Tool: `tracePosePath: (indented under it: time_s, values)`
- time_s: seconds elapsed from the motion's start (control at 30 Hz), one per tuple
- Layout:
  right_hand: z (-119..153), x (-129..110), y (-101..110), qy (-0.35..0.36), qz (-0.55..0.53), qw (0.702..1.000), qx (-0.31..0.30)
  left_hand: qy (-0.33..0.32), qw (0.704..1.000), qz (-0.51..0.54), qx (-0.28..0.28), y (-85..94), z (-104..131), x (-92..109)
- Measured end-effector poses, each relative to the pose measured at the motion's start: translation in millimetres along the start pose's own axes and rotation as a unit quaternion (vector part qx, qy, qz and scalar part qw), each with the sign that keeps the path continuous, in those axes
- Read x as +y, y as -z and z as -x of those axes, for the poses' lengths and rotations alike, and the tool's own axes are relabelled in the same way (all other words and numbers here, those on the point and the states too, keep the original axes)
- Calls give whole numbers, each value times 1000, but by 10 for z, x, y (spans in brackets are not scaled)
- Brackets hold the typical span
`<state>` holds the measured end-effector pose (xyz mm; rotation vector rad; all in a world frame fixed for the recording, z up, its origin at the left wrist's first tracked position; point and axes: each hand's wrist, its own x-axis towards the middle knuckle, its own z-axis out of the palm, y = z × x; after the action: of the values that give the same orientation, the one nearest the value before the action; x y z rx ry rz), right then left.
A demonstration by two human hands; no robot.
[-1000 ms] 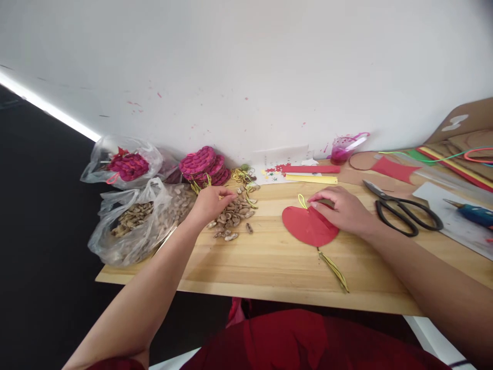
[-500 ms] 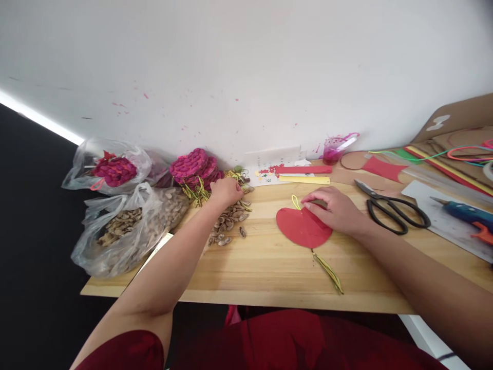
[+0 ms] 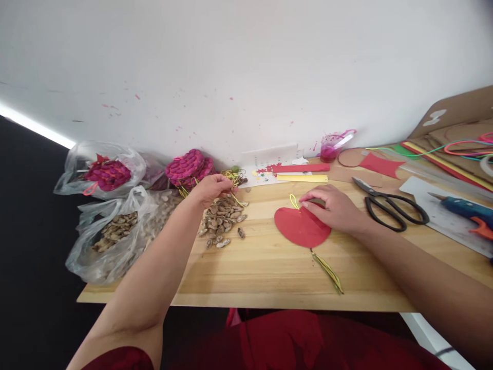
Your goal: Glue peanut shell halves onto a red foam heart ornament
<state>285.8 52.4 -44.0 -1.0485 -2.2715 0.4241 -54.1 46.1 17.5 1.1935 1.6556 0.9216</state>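
My left hand (image 3: 215,189) is pinched closed at a tangle of yellow-green cord (image 3: 236,181), and strands trail from its fingertips. Below it lies a heap of peanut shells (image 3: 224,218). Beside that hand is a stack of braided magenta discs (image 3: 187,167). My right hand (image 3: 332,209) grips the top right edge of a red rounded paper cutout (image 3: 296,228), which lies flat on the table. A yellow cord loop (image 3: 294,201) sticks up from the cutout's top, and a yellow-green tassel (image 3: 327,272) hangs from its bottom.
Black-handled scissors (image 3: 393,205) and a blue glue gun (image 3: 462,208) lie at the right. Plastic bags (image 3: 102,267) with shells and a magenta piece stand at the left. Behind are paper strips (image 3: 300,168), a cup of pink paint (image 3: 330,149) and cardboard (image 3: 454,118).
My left hand has pulled slightly back to the left, and cord strands now show at its fingertips. My right hand stays on the red cutout. The view has shifted a little.
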Motion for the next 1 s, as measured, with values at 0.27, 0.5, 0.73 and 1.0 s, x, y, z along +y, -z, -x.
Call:
tracePosePath:
  time_s: [0.27, 0.5, 0.73, 1.0]
  values:
    - [-5, 0, -7, -2, -2, 1000, -1, -1, 977, 213, 16, 106, -121, 246]
    - [-9, 6, -1, -9, -3, 1000, -4, -98, 928, 332, 141, 154, -387, 545]
    - [-14, 12, 5, -2, 2, 1000, -10, -15, 956, 258, 138, -190, -460, 259]
    - [-10, 20, 4, -12, -1, 1000, -14, 22, 966, 228, 120, -232, -504, 218]
